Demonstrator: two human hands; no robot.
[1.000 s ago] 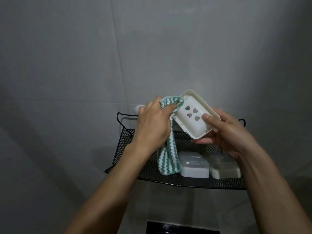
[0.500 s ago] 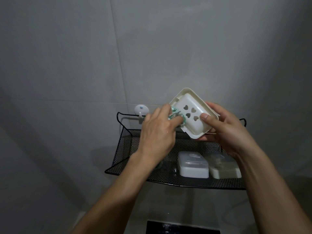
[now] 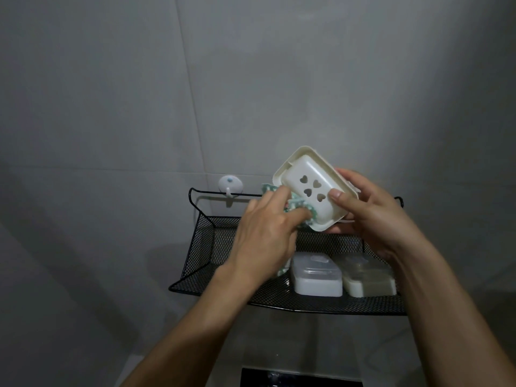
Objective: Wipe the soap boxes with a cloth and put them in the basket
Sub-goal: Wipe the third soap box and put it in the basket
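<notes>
My right hand (image 3: 371, 216) grips a cream soap box (image 3: 312, 177) with several heart-shaped holes, tilted up above the black mesh basket (image 3: 206, 247). My left hand (image 3: 265, 236) holds a green-and-white zigzag cloth (image 3: 300, 208) bunched against the box's lower left edge. Most of the cloth is hidden behind that hand; one end shows below it. Two closed soap boxes lie side by side on the basket floor: a white one (image 3: 317, 276) and a cream one (image 3: 368, 277).
The basket hangs on a grey tiled wall from a white hook (image 3: 230, 184) at its left rear corner. A dark object (image 3: 298, 381) sits below at the bottom edge of the view.
My left hand has slid the cloth from the box's top corner down along its left side to the lower edge. The hanging cloth tail is now mostly behind the hand.
</notes>
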